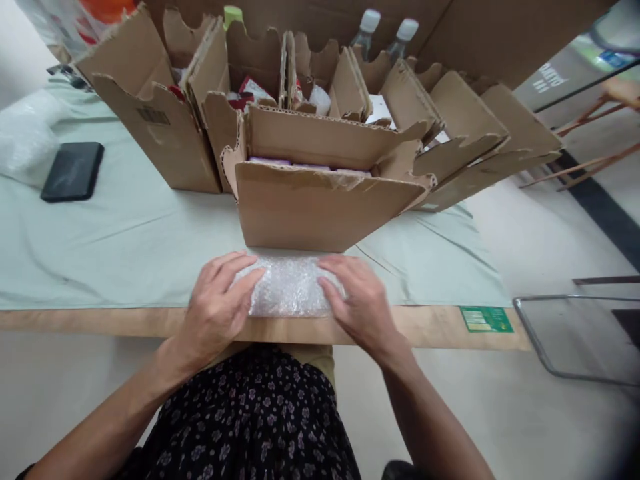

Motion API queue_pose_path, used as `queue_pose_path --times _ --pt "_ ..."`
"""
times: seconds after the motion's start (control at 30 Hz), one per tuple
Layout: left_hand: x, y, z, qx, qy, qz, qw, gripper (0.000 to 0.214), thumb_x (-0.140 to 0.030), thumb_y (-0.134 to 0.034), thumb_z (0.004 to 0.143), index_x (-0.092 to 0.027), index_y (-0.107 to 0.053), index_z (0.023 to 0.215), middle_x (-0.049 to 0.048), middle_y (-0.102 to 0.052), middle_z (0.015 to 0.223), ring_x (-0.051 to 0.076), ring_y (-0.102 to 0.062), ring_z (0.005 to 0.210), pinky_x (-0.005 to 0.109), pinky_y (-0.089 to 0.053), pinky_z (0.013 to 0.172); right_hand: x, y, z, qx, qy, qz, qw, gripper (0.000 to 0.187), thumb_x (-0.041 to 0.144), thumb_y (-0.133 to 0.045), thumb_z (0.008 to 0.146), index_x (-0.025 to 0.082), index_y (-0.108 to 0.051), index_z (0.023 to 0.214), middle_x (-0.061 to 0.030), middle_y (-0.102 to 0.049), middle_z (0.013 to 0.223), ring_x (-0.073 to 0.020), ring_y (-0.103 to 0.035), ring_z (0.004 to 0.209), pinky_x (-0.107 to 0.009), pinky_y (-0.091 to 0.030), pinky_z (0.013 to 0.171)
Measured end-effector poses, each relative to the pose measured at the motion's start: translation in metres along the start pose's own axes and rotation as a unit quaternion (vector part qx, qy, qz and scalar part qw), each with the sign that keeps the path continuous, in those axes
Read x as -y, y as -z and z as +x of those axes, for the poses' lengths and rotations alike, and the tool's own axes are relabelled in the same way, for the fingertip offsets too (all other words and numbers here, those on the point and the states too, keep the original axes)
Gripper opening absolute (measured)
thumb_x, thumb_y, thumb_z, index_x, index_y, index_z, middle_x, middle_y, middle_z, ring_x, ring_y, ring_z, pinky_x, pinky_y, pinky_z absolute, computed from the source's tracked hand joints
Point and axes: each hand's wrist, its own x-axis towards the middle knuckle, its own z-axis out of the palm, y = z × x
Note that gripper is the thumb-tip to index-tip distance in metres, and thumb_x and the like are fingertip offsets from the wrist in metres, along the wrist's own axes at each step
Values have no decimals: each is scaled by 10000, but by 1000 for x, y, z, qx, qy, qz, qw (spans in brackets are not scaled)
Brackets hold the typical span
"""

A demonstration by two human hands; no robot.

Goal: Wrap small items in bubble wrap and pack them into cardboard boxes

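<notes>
A flat piece of clear bubble wrap (293, 288) lies at the front edge of the table, just before a cardboard box. Its left end is between the thumb and fingers of my left hand (223, 290). My right hand (354, 293) grips the opposite end the same way, thumb on the near side. Whether anything is wrapped inside the plastic cannot be made out. The open cardboard box (305, 210) behind it holds several packages with purple edges, mostly hidden by its front wall.
More cut-open cardboard boxes (155, 143) stand in a row behind, with small packages inside. Two white-capped bottles (369, 23) rise at the back. On the left lie a black phone-like device (73, 171) and crumpled bubble wrap (27, 137). A green card (486, 319) sits on the wooden edge.
</notes>
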Motion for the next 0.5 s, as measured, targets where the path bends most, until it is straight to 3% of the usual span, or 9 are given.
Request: queue_pose_path --times 0.13,0.23,0.37,0.5 --pt "7 -24 -2 135 -20 47 989 384 -188 -533 997 -168 -657 1359 177 -640 1451 368 -548 1394 576 -479 1133 23 -53 27 130 106 -15 986 360 235 -494 1046 208 -683 1350 -129 -679 1432 -303 -625 1300 -518 -525 1066" --pt "23 -35 -14 197 -12 80 977 460 -295 -538 1021 -179 -593 1463 185 -555 1566 387 -496 1461 610 -384 1200 12 -75 19 184 119 -62 974 495 364 -508 1061 167 -556 1513 -154 -532 1597 -327 -471 1486 -549 -422 1191" --pt "32 -37 -27 213 7 59 975 501 -306 -533 1038 -282 -509 1538 86 -451 1670 320 -390 1557 558 -221 1302 -23 -61 -23 159 81 -105 978 603 473 -466 1071 198 -430 1607 -119 -424 1682 -318 -378 1561 -546 -316 1262" --pt "33 -35 -28 212 13 38 976 520 -326 -550 1037 -296 -486 1552 76 -427 1686 320 -367 1573 555 -193 1313 -47 -28 -58 113 18 -112 987 527 426 -414 1088 251 -459 1583 -100 -503 1631 -312 -454 1517 -555 -368 1209"
